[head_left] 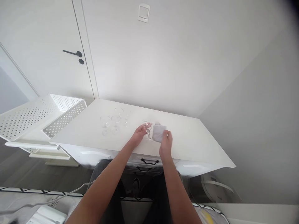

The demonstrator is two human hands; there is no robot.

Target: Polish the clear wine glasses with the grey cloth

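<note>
Near the middle of the white cabinet top (pixel 187 137), my left hand (pixel 138 133) is closed around the bowl of a clear stemmed glass (pixel 149 134). The glass looks upright, its foot at or just over the surface. Just right of it, my right hand (pixel 166 143) pinches a pale grey square cloth (pixel 158 133) by its right side. The cloth is close to the glass; whether they touch I cannot tell. Several more clear stemmed glasses (pixel 115 121) stand grouped to the left of my hands.
A white perforated shelf cart (pixel 63 123) adjoins the cabinet's left end. Dark drawer handles (pixel 149 161) line the cabinet front near my knees. Behind rises a white wall with a switch (pixel 143 13), and a door with a black handle (pixel 72 53). A cable (pixel 70 192) runs at lower left.
</note>
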